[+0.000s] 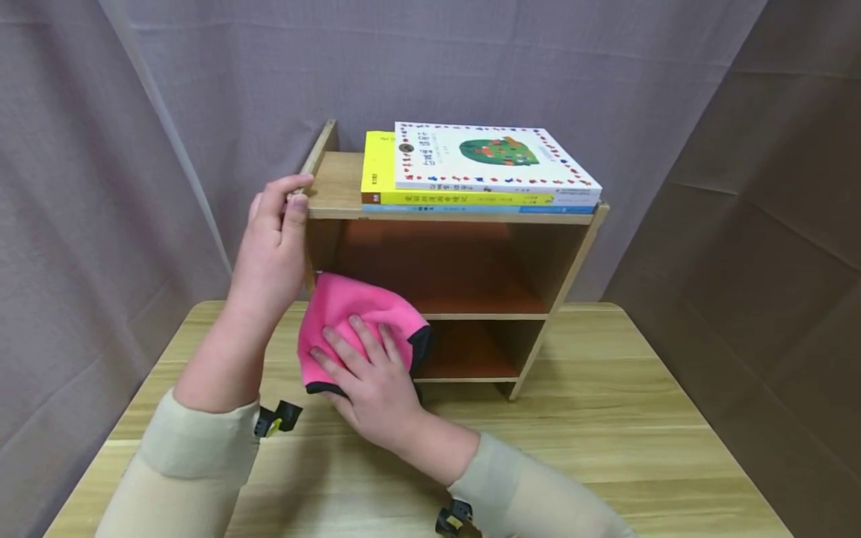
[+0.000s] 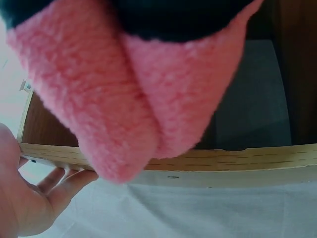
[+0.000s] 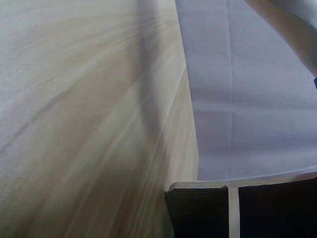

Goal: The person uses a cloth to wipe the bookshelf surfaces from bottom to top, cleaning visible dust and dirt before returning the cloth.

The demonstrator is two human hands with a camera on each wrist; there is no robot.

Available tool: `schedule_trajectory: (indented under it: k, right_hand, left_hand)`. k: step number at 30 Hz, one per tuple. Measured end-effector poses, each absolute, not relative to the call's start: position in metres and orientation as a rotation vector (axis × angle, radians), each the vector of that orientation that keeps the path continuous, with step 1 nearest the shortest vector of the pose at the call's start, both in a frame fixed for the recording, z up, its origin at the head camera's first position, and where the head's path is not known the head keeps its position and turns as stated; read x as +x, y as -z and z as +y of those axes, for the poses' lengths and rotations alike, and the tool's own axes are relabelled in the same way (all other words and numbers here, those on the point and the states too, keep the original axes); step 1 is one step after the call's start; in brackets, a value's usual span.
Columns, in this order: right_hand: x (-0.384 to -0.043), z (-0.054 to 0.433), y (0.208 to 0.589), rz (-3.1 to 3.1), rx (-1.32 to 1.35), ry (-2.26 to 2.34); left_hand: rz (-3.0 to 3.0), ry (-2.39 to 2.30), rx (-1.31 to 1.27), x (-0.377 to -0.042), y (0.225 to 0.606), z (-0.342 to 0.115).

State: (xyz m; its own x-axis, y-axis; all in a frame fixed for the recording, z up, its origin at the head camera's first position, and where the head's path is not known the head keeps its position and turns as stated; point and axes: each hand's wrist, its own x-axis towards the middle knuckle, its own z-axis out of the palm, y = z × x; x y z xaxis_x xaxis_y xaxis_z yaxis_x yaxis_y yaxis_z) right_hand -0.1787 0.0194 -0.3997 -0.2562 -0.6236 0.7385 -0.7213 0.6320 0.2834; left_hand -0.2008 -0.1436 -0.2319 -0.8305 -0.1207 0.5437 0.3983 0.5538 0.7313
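Note:
A small wooden shelf (image 1: 440,317) stands on the table, with several books (image 1: 498,158) stacked flat on its top board. My left hand (image 1: 272,246) grips the upper left corner of the shelf. In the left wrist view, that hand's fingers (image 2: 64,188) lie along the outer face of the side panel (image 2: 237,161). My right hand (image 1: 377,381) presses a pink cloth (image 1: 366,299) with black trim against the front of the left side panel, fingers spread and nearly straight. Its thumb is mostly hidden. Fluffy pink cloth also fills the left wrist view's middle.
The wood-grain table (image 1: 605,448) extends around the shelf. Grey curtains (image 1: 269,67) hang behind and at the left, and a brownish one (image 1: 753,224) at the right. In the right wrist view, the shelf's lower end (image 3: 203,208) shows beside the table, and my right hand is out of frame.

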Motion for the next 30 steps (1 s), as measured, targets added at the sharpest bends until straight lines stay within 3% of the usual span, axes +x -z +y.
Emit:
schedule_trajectory:
  k: [30]
  right_hand:
    - [-0.181,0.016,0.421,-2.003,1.158,-0.055]
  left_hand:
    - [-2.198,1.264,-0.243,-0.202,0.233,-0.143]
